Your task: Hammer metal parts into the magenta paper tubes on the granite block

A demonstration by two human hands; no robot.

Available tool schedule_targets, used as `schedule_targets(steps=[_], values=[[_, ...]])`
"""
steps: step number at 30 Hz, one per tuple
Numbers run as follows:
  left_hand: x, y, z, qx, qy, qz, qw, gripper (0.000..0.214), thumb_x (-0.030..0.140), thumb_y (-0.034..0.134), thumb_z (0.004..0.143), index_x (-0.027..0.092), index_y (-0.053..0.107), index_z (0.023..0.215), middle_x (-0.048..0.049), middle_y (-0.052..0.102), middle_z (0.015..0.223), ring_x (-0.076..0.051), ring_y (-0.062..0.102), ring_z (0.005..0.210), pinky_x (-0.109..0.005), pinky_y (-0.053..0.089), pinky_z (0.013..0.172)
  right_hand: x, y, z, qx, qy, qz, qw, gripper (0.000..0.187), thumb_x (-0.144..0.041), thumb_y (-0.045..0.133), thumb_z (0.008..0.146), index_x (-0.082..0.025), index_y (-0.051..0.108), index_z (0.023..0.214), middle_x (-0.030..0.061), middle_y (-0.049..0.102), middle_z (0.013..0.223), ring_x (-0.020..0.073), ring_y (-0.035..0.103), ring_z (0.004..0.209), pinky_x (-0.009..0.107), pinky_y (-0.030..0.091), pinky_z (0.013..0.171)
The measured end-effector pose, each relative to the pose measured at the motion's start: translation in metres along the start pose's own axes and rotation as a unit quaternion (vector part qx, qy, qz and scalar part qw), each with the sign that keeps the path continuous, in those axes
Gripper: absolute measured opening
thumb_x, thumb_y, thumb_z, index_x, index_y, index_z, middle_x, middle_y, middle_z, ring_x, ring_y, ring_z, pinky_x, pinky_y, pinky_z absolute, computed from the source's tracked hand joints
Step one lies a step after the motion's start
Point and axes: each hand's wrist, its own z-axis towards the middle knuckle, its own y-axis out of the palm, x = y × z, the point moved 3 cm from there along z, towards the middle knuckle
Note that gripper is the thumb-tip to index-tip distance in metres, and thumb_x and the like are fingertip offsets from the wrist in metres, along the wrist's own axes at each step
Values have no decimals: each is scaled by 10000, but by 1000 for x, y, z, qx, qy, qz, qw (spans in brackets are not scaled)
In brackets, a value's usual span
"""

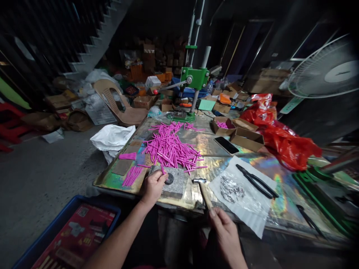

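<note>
My left hand (153,185) is closed in a pinch on a pink stick (162,170), holding it upright on a grey stone block (174,182) at the table's near edge. My right hand (224,233) is wrapped round the wooden handle of a small hammer (199,181), whose metal head lies just right of the block. A large heap of pink sticks (171,147) spreads behind the block. Two small bundles of the same pink sticks (131,175) lie to the left.
Black pliers (256,181) and a plastic bag of metal bits (230,188) rest on white paper at right. A phone (226,145), cardboard boxes (246,138), red plastic bags (283,140) and a green press (193,80) stand farther back. A blue crate (70,235) sits lower left.
</note>
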Motion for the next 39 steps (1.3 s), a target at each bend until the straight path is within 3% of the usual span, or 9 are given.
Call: schedule_targets(steps=[5, 8, 11, 16, 22, 26, 30, 35, 39], values=[[21, -2, 2, -40, 93, 91, 991, 140, 206, 488, 755, 174, 592, 667, -2, 580, 631, -121, 540, 591, -212, 427, 583, 2, -15, 35, -48, -32, -347, 936, 239, -415, 404, 770, -202, 512, 767, 52, 574, 695, 221, 542, 646, 299, 402, 591], [27, -1, 3, -63, 120, 121, 983, 170, 183, 474, 762, 167, 575, 626, -3, 564, 608, -123, 537, 600, -214, 416, 590, 10, -9, 45, -105, -10, -427, 898, 264, -325, 449, 742, -170, 516, 945, 118, 594, 871, 269, 569, 777, 341, 399, 673], [28, -1, 5, -87, 133, 138, 978, 176, 164, 472, 765, 163, 564, 616, -12, 574, 625, -125, 540, 612, -218, 415, 606, 14, -7, 51, -111, 51, -395, 911, 351, -241, 474, 695, -133, 483, 1029, 118, 596, 824, 284, 577, 772, 364, 391, 684], [29, 0, 4, -103, 152, 160, 970, 173, 143, 460, 776, 164, 555, 633, -8, 563, 614, -124, 537, 601, -216, 402, 583, 4, -10, 56, -142, 92, -295, 940, 148, -263, 403, 712, -166, 494, 776, 21, 559, 608, 196, 582, 597, 277, 427, 550], [34, 0, 3, -102, 169, 180, 964, 184, 126, 447, 780, 161, 561, 640, -10, 564, 610, -126, 540, 592, -218, 399, 567, -39, 2, 35, -226, 98, 6, 969, 261, -411, 470, 765, -218, 389, 922, -103, 430, 513, 76, 385, 309, 177, 280, 317], [34, 0, 3, -94, 174, 184, 963, 211, 111, 450, 769, 166, 552, 593, -4, 557, 582, -124, 535, 575, -218, 400, 554, -79, 6, 29, -214, -42, -61, 974, 414, -400, 476, 807, -199, 415, 1164, -22, 576, 666, 108, 521, 470, 190, 399, 408], [32, 1, 3, -87, 176, 174, 965, 185, 94, 467, 760, 166, 569, 623, -5, 568, 593, -126, 543, 581, -217, 404, 550, -120, 8, 28, -236, -200, -215, 926, 411, -311, 442, 833, -167, 486, 1215, 76, 649, 998, 201, 600, 918, 259, 490, 736], [32, 2, 2, -82, 181, 190, 962, 191, 70, 475, 754, 164, 555, 608, -2, 558, 575, -127, 529, 557, -220, 385, 529, -166, 2, 19, -157, -350, -261, 886, 430, -249, 461, 831, -195, 453, 1258, 60, 631, 1093, 186, 614, 933, 222, 500, 743], [36, 1, 2, -78, 188, 184, 962, 194, 64, 479, 745, 164, 549, 595, 3, 548, 562, -123, 519, 548, -216, 381, 524, -163, 8, 21, -151, -379, -274, 871, 403, -251, 434, 844, -168, 485, 1235, 83, 677, 973, 172, 651, 813, 200, 508, 684]])
